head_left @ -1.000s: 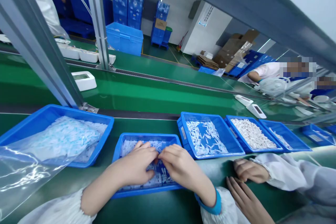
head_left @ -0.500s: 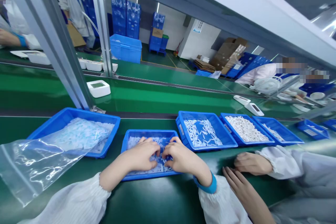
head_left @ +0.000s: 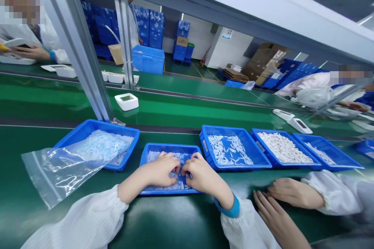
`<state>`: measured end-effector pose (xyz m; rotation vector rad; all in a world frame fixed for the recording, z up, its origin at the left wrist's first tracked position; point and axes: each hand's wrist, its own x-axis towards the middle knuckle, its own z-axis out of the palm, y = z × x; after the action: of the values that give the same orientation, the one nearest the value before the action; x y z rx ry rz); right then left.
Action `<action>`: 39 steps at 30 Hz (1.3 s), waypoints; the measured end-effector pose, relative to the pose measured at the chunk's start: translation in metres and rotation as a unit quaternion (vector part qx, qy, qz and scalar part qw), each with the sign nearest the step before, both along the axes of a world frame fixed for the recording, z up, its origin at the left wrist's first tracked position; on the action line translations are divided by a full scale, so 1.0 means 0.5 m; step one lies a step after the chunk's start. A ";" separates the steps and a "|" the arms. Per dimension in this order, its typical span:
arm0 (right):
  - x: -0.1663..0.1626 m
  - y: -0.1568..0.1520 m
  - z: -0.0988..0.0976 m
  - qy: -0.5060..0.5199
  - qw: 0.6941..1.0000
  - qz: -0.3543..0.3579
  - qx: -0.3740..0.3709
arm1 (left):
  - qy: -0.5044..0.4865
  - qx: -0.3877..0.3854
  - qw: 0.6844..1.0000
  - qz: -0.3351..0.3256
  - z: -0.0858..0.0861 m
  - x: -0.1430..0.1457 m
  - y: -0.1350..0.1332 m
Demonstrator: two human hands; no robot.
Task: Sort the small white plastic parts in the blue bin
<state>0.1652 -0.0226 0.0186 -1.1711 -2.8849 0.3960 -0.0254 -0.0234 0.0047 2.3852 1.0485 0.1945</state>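
Note:
My left hand (head_left: 165, 169) and my right hand (head_left: 201, 173) are together over a small blue tray (head_left: 171, 192) in front of me. Small, thin whitish plastic pieces (head_left: 154, 156) lie heaped in it, with some blue floor showing between. Both hands have bent fingers that dip among the pieces, fingertips facing each other with a narrow gap between. Whatever sits in the fingertips is too small and too covered to name. A blue wristband (head_left: 232, 207) circles my right wrist.
To the left, a clear zip bag (head_left: 67, 167) of pale blue pieces lies across a blue tray (head_left: 62, 138). Several blue trays of white parts (head_left: 230, 149) stand rightward. Beside my right arm rest a co-worker's hands (head_left: 295, 192). Behind runs a green conveyor (head_left: 187, 111) with white devices (head_left: 127, 101).
The camera view has shifted slightly left, so the trays and background sit further right. My hands stay in the same small tray, fingers still bent, with little visible movement.

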 end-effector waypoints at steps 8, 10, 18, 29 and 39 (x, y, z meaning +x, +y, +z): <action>0.000 0.002 0.000 -0.005 1.000 0.007 0.001 | 0.002 -0.003 1.000 0.001 0.005 0.002 0.001; 0.001 0.002 -0.003 0.002 1.000 0.006 0.008 | -0.004 -0.002 1.000 0.001 0.005 0.002 0.002; 0.002 0.000 -0.011 0.036 0.999 -0.009 0.020 | -0.030 0.013 0.999 0.011 0.000 0.001 0.001; 0.006 -0.001 0.013 0.183 0.980 -0.053 -0.049 | -0.055 0.105 0.989 0.087 -0.004 0.006 0.000; -0.013 0.003 0.007 0.475 0.849 -0.161 -0.167 | -0.067 0.147 0.981 0.104 -0.003 0.007 -0.005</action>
<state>0.1587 -0.0211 0.0221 -1.0272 -1.7698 1.1092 -0.0217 -0.0257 0.0033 2.4704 1.2779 0.6154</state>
